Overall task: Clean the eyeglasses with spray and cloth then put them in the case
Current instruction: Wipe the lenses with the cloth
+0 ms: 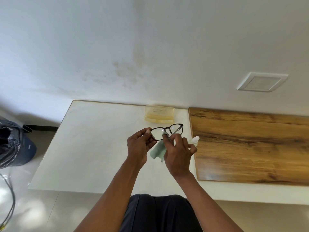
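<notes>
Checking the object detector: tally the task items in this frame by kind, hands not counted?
Eyeglasses: 1, black frame, gripped by the left hand
Cloth: 1, pale green, held by the right hand
Spray bottle: 1, white, partly behind the right hand
Case: 1, yellowish, open, by the wall
Total: 4

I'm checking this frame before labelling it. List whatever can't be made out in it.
- spray bottle: head view, lower part hidden behind the right hand; liquid level unreadable.
- case: embossed lettering on the lid too small to read.
- eyeglasses: the left hand covers one frame end; the cloth covers part of a lens, so cleanliness can't be judged.
- dark bag: cut off by the left edge.
</notes>
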{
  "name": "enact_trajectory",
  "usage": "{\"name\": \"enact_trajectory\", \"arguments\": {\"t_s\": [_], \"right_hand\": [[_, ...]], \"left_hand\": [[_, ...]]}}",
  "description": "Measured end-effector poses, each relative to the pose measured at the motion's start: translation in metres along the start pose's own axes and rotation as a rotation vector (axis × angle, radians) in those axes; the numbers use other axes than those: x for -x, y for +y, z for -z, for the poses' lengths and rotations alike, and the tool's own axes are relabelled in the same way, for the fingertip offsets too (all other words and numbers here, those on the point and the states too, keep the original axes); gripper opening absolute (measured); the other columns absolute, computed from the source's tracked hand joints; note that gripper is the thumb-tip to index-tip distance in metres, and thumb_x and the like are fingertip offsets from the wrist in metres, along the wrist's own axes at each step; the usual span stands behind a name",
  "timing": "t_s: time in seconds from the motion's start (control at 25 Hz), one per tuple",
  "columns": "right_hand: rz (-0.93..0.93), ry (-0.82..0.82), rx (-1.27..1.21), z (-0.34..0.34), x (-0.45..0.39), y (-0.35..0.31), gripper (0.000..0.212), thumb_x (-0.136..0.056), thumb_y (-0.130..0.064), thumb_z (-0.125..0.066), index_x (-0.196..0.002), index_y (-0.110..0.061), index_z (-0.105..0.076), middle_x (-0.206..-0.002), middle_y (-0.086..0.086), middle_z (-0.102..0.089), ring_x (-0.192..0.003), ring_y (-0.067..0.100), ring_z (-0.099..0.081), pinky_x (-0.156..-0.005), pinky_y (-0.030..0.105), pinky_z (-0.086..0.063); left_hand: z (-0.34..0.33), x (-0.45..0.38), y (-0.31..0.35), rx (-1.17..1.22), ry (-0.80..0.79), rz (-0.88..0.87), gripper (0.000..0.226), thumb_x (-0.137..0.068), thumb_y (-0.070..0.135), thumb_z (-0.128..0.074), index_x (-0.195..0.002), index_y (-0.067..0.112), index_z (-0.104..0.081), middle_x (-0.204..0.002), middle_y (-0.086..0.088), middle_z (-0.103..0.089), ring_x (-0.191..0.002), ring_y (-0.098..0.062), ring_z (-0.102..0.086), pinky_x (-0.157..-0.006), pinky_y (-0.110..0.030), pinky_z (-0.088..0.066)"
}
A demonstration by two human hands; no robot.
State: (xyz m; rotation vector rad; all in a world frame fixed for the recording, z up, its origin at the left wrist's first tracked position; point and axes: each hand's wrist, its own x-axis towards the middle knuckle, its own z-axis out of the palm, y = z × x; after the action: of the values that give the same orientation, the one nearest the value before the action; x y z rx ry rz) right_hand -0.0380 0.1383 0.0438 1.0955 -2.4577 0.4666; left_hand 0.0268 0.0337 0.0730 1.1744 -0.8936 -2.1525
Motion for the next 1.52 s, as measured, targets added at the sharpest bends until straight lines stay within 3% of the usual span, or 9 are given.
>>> {"name": "enact_trajectory", "arguments": {"t_s": [0.24,0.36,0.52,0.64,0.76,0.88,1.12,1.28,1.52], "right_hand": [[-0.027,0.000,-0.053,-0.003,-0.018,-0.015,0.059,-0.049,0.003,-0.078,-0.102,-0.020,-0.068,-0.084,0.003,-0.058,-0.076,0.024,-0.059,-0.065,0.037,-0.037],[0.026,0.029,-0.075,-0.006,-0.012,-0.020,0.054,-0.056,0.001,-0.073,-0.104,-0.023,-0.067,-0.086,0.002,-0.058,-0.080,0.022,-0.054,-0.067,0.037,-0.037],[0.098,0.024,-0.040,-0.010,0.003,-0.016,0.058,-0.056,-0.002,-0.078,-0.107,-0.026,-0.065,-0.091,0.000,-0.060,-0.086,0.018,-0.044,-0.069,0.038,-0.038],[0.102,0.012,-0.002,-0.007,0.009,-0.007,0.061,-0.052,-0.002,-0.079,-0.107,-0.025,-0.066,-0.095,-0.001,-0.052,-0.086,0.018,-0.042,-0.072,0.036,-0.026],[0.057,0.008,0.029,-0.003,0.005,0.001,0.065,-0.045,-0.008,-0.082,-0.107,-0.022,-0.067,-0.091,0.002,-0.056,-0.086,0.019,-0.041,-0.072,0.034,-0.021],[0.013,0.003,0.047,-0.002,-0.005,0.000,0.064,-0.043,-0.012,-0.085,-0.105,-0.022,-0.068,-0.089,0.003,-0.058,-0.085,0.020,-0.047,-0.073,0.034,-0.025],[-0.029,-0.004,-0.037,-0.002,-0.019,-0.019,0.059,-0.048,0.001,-0.081,-0.101,-0.021,-0.070,-0.084,0.004,-0.058,-0.077,0.025,-0.059,-0.065,0.038,-0.039],[0.017,-0.003,-0.074,-0.005,-0.008,-0.027,0.057,-0.053,-0.002,-0.081,-0.104,-0.023,-0.068,-0.087,0.003,-0.058,-0.085,0.020,-0.047,-0.067,0.039,-0.040],[0.041,-0.027,-0.044,-0.006,0.007,-0.020,0.065,-0.048,0.000,-0.082,-0.107,-0.026,-0.067,-0.089,0.001,-0.058,-0.086,0.018,-0.041,-0.067,0.039,-0.039]], "left_hand": [[-0.005,0.003,-0.001,0.004,-0.018,-0.012,0.013,-0.090,0.002,-0.053,-0.089,0.003,-0.066,-0.066,-0.011,-0.059,-0.062,-0.020,-0.058,-0.069,-0.032,-0.058],[-0.006,0.003,-0.001,0.017,-0.024,-0.011,0.015,-0.090,0.000,-0.053,-0.087,0.003,-0.067,-0.071,-0.009,-0.069,-0.065,-0.021,-0.066,-0.068,-0.030,-0.059],[-0.003,0.001,-0.001,0.025,0.014,-0.008,0.012,-0.090,0.000,-0.053,-0.092,0.001,-0.065,-0.069,-0.009,-0.062,-0.063,-0.020,-0.062,-0.066,-0.030,-0.059],[0.000,0.001,-0.002,0.019,0.015,-0.004,0.012,-0.091,0.000,-0.052,-0.091,0.001,-0.065,-0.065,-0.009,-0.055,-0.060,-0.019,-0.056,-0.064,-0.028,-0.058],[0.000,0.002,-0.002,0.005,0.010,0.000,0.013,-0.091,0.002,-0.052,-0.088,0.003,-0.065,-0.062,-0.009,-0.055,-0.057,-0.017,-0.055,-0.064,-0.028,-0.057],[-0.002,0.002,-0.001,-0.002,0.001,0.000,0.013,-0.092,0.002,-0.052,-0.089,0.003,-0.065,-0.063,-0.010,-0.055,-0.058,-0.018,-0.055,-0.066,-0.029,-0.057],[-0.002,0.002,-0.002,-0.028,-0.015,-0.009,0.014,-0.091,0.001,-0.052,-0.090,0.002,-0.066,-0.067,-0.011,-0.058,-0.062,-0.020,-0.057,-0.070,-0.032,-0.057],[-0.004,0.005,-0.002,-0.004,-0.013,-0.013,0.015,-0.090,0.000,-0.052,-0.088,0.002,-0.067,-0.073,-0.010,-0.070,-0.065,-0.020,-0.068,-0.067,-0.030,-0.059],[0.001,0.001,0.001,-0.004,0.026,-0.015,0.012,-0.090,0.001,-0.054,-0.091,0.002,-0.066,-0.065,-0.008,-0.059,-0.058,-0.017,-0.060,-0.064,-0.028,-0.059]]}}
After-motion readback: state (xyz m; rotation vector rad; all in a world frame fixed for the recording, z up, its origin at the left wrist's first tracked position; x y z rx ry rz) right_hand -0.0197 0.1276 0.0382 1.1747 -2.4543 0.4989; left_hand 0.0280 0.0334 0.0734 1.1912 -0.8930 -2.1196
